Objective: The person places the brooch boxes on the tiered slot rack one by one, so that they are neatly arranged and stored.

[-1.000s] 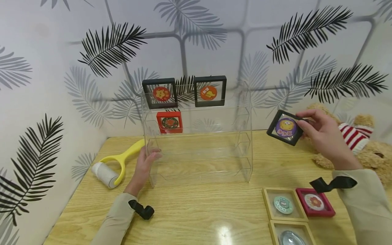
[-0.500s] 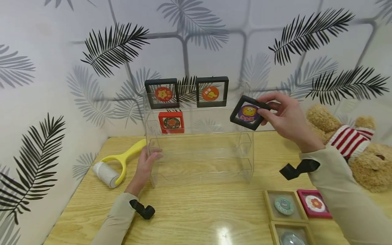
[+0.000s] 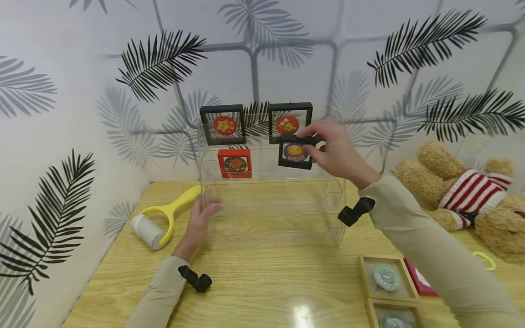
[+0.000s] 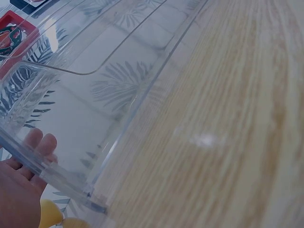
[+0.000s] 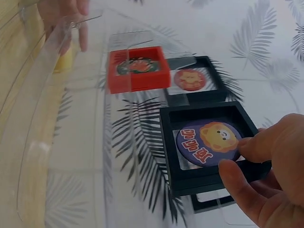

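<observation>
My right hand (image 3: pixel 336 152) pinches a small black frame (image 5: pixel 209 173) by its edge, with a round purple lion badge (image 3: pixel 296 151) inside. The frame is at the second tier of a clear acrylic display rack (image 3: pixel 275 239), overlapping the lower part of a larger black frame (image 3: pixel 290 105) on the top tier. Another black frame (image 3: pixel 221 108) with a red star badge stands at the top left. Below it sits a red frame (image 3: pixel 234 174). My left hand (image 3: pixel 199 221) grips the rack's left side panel, fingers (image 4: pixel 47 144) curled round its edge.
Left of the rack lies a yellow-handled lint roller (image 3: pixel 172 209). Wooden-coloured frames (image 3: pixel 362 269) and a magenta frame (image 3: pixel 426 287), partly behind the right sleeve, lie at front right. A teddy bear (image 3: pixel 498 223) lies at the right. A patterned wall stands behind.
My right hand has carried the lion badge frame leftward from beside the teddy bear to the rack's second tier, turning it from tilted to nearly upright. My left hand keeps its grip.
</observation>
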The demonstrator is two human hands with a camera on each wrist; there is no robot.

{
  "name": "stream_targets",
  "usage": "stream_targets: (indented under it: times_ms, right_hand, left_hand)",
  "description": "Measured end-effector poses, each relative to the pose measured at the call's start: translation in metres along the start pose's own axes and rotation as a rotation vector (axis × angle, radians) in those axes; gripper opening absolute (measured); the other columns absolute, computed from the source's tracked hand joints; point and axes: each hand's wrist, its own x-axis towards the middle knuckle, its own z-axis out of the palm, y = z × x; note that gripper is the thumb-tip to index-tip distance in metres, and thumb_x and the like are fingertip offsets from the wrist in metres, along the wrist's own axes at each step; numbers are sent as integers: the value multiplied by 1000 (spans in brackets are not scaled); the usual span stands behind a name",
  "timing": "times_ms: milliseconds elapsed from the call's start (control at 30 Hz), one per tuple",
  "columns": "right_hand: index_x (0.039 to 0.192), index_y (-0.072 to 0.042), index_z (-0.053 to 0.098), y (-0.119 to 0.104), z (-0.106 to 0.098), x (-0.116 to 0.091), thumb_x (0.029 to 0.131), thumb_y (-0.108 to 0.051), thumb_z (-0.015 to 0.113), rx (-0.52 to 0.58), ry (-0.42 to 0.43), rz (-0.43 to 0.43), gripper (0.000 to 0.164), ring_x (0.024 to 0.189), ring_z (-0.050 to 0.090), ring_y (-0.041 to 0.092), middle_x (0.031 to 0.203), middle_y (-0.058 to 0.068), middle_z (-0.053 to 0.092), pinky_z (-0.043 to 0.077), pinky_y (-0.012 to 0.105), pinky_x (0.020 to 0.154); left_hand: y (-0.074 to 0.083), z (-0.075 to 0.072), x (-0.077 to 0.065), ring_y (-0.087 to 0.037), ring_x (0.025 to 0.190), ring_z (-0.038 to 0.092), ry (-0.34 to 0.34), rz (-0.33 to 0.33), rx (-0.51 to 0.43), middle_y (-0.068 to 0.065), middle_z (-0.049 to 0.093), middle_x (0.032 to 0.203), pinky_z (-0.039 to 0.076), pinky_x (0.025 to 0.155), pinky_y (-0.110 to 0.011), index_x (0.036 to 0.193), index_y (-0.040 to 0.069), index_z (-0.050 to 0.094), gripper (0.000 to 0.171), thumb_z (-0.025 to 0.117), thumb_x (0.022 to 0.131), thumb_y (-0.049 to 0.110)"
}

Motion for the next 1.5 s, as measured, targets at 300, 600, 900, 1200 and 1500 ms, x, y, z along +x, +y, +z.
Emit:
stream_targets:
  times_ms: [300, 600, 900, 1200, 1500]
  right_hand:
    - [106, -3, 66, 2, 20, 6, 86, -1, 68, -23, -62, 22, 20, 87, 67, 25, 105, 14, 62, 52, 33, 62]
    - [105, -3, 66, 5, 27, 16, 86, -1, 66, -49, -78, -5, 19, 91, 64, 28, 106, 14, 64, 52, 43, 79]
    - [105, -3, 64, 9, 27, 21, 87, 1, 65, -7, -120, 8, 18, 91, 66, 27, 104, 14, 62, 52, 39, 75]
    - [100, -2, 65, 16, 26, 22, 84, 5, 67, -50, -108, -36, 18, 91, 63, 27, 101, 14, 64, 52, 40, 78]
    - [101, 0, 64, 23, 34, 11, 85, 6, 65, -32, -147, -10, 17, 95, 60, 30, 103, 17, 63, 52, 41, 81]
  left_hand:
    - [3, 3, 2, -6, 108, 51, 6, -14, -2, -30, 50, 127, 36, 96, -15, 136, -7, 32, 42, 38, 100, 13]
    - [0, 1, -1, 1, 100, 54, 6, -1, -5, -33, 48, 127, 37, 94, -14, 140, -9, 26, 47, 37, 100, 12]
    - [1, 3, -1, -1, 106, 50, 6, 9, -2, -30, 50, 127, 35, 96, -15, 132, -7, 35, 38, 38, 99, 12]
    - [1, 1, 0, 0, 102, 53, 11, 21, -2, -32, 50, 125, 37, 94, -15, 136, -9, 31, 43, 38, 99, 11]
    - [3, 2, -2, -3, 103, 53, 14, 9, 15, -30, 51, 126, 37, 95, -17, 136, -7, 32, 43, 39, 99, 13]
